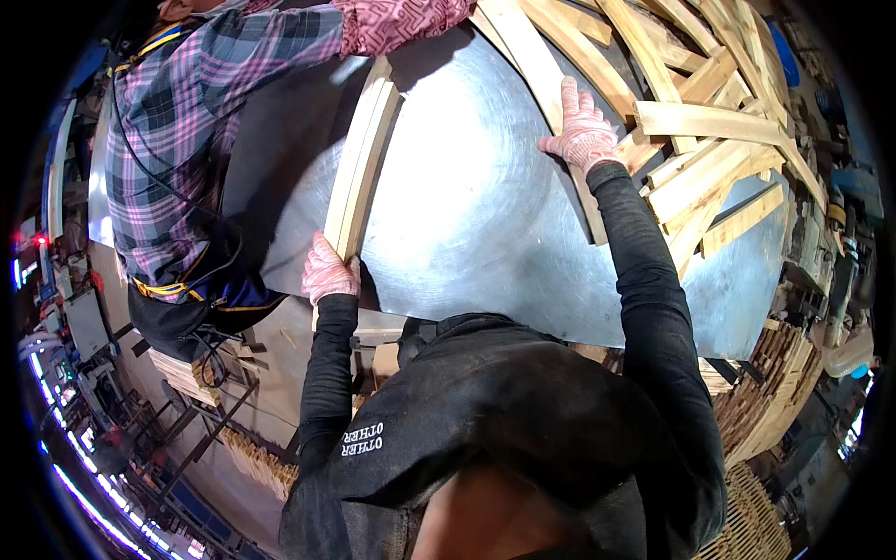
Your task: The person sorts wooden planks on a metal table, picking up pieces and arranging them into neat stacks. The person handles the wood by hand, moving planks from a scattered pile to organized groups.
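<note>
Left of centre, left grip (331, 268) is clasping sticks (362, 154), likely aligning them; spread right grip (581, 131) is touching a board (526, 54).

Left glove (329, 271) and right glove (581, 135) mottled pink and white, sleeves (644, 252) black; counter (448, 205) silvery grey; wood strips (709, 121) pale yellow-tan at two o'clock; plaid shirt (163, 154) grey, pink and white at ten o'clock, its oversleeve (401, 23) geometric dusty red

Left hand (329, 273) gripped the near end of wooden strips (362, 163) on the metal desk (457, 215). Right hand (583, 131) lay spread on 1 long board (525, 51), beside a loose board pile (711, 122). A plaid-shirted co-worker (168, 140) occupied the left side.
</note>
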Motion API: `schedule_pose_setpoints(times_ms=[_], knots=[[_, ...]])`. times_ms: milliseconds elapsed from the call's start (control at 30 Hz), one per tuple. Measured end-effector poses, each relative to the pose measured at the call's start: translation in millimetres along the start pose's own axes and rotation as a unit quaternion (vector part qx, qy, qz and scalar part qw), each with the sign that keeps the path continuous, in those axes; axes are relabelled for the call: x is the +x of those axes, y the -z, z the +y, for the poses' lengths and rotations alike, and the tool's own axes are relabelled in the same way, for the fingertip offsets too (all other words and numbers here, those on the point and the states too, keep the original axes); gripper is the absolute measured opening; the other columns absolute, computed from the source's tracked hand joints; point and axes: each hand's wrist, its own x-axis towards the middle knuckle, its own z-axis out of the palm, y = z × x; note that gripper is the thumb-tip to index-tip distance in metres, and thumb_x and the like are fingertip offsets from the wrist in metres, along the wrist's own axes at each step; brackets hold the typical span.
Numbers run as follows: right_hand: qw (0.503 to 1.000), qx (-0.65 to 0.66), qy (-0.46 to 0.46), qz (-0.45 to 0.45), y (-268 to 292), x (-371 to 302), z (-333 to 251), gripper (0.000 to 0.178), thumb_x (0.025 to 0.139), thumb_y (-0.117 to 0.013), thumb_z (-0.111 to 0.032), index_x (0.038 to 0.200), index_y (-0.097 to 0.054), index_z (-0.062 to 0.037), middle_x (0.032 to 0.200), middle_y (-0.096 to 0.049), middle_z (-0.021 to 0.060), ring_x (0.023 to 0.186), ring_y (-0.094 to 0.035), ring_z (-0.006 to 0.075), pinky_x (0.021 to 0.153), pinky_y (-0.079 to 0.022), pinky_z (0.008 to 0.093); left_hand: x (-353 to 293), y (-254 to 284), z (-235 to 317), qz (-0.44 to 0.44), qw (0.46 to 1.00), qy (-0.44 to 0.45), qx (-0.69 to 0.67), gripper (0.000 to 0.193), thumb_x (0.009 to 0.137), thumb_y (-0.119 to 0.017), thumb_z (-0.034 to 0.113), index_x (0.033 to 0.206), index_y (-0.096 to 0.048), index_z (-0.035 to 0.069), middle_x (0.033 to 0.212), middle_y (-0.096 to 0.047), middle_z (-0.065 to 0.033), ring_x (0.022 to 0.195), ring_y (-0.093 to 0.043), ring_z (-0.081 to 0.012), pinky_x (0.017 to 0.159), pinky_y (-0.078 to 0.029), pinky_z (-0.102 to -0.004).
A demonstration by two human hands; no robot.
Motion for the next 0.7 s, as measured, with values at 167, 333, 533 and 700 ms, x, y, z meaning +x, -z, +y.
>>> schedule_pose_setpoints(times_ms=[167, 333, 533, 700], knots=[[0.963, 0.236, 0.047, -0.120, -11, -26, 8, 0.110, 0.071, -0.078, -0.033, 0.157, -0.012, -0.0109, 0.124, -0.058, 0.0248, 0.115, -0.060, 0.0353, 0.099, -0.048, 0.0420, -11, 11, 31, 0.238, 0.943, -0.206, -0.108, 0.092, 0.078, -0.078, 0.032, 0.148, -0.029, -0.001, 0.129, -0.053, -0.0261, 0.112, -0.058, -0.0386, 0.095, -0.048, -0.0470], [0.460, 0.779, -0.008, -0.426, -24, -134, 12, 0.095, 0.070, -0.080, -0.031, 0.147, -0.034, -0.0002, 0.107, -0.064, 0.0191, 0.095, -0.065, 0.0266, 0.084, -0.055, 0.0416, -30, -23, 128, -0.316, 0.509, 0.027, -0.800, 0.078, 0.090, -0.071, 0.033, 0.146, -0.030, -0.002, 0.127, -0.057, -0.0183, 0.117, -0.057, -0.0296, 0.100, -0.047, -0.0402], [0.364, 0.800, -0.150, -0.453, -11, -188, 15, 0.081, 0.073, -0.078, -0.030, 0.135, -0.045, 0.0086, 0.112, -0.062, 0.0207, 0.098, -0.063, 0.0340, 0.089, -0.053, 0.0469, 1, -1, 226, -0.403, 0.499, 0.051, -0.765, 0.040, 0.094, -0.066, 0.018, 0.125, -0.054, -0.004, 0.115, -0.065, -0.0151, 0.108, -0.063, -0.0239, 0.096, -0.053, -0.0383], [0.505, 0.807, -0.087, -0.296, -20, -181, 50, 0.060, 0.083, -0.071, -0.026, 0.131, -0.052, 0.0053, 0.119, -0.063, 0.0179, 0.105, -0.063, 0.0267, 0.094, -0.051, 0.0390, 31, 5, 237, -0.433, 0.478, 0.037, -0.763, 0.039, 0.087, -0.074, 0.020, 0.115, -0.059, -0.002, 0.103, -0.069, -0.0130, 0.091, -0.070, -0.0241, 0.077, -0.060, -0.0377]])
